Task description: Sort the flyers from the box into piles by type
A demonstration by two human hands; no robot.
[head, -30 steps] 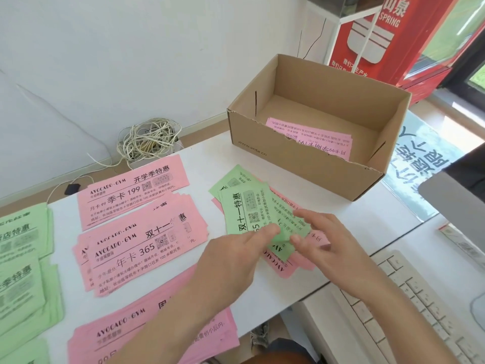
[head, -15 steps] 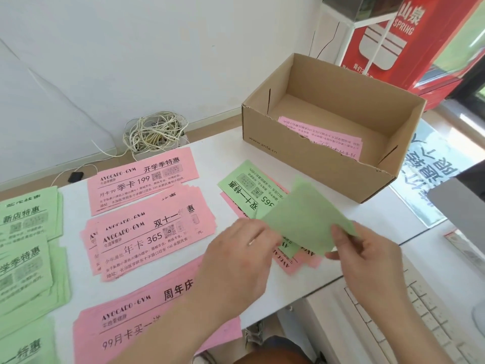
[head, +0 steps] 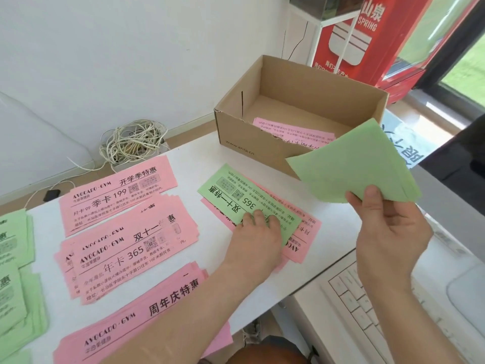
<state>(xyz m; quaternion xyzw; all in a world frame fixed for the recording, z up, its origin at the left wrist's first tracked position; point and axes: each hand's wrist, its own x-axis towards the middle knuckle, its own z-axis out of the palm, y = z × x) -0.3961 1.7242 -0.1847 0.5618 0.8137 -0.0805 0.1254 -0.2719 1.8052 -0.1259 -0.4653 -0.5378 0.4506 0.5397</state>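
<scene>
My right hand point(head: 388, 232) grips a green flyer point(head: 351, 166) by its lower edge and holds it up, blank back toward me, in front of the cardboard box point(head: 262, 143). Pink flyers point(head: 294, 134) lie inside the box. My left hand point(head: 257, 240) rests flat on a mixed heap beside the box, its fingertips on the printed green flyer point(head: 231, 193) that tops pink flyers point(head: 307, 232). Three pink piles lie on the white table: a far one point(head: 118, 195), a middle one point(head: 126, 248) and a near one point(head: 136, 319). Green piles point(head: 15, 271) line the left edge.
A tangle of white cord point(head: 131, 143) and a small black plug point(head: 51, 194) lie on the floor beyond the table's far edge. A white keyboard point(head: 367, 306) sits at the lower right. A red cabinet point(head: 372, 38) stands behind the box.
My right hand lifted one green flyer off the heap, turned it back-up and raised it to the right. My left hand stayed pressed on the heap.
</scene>
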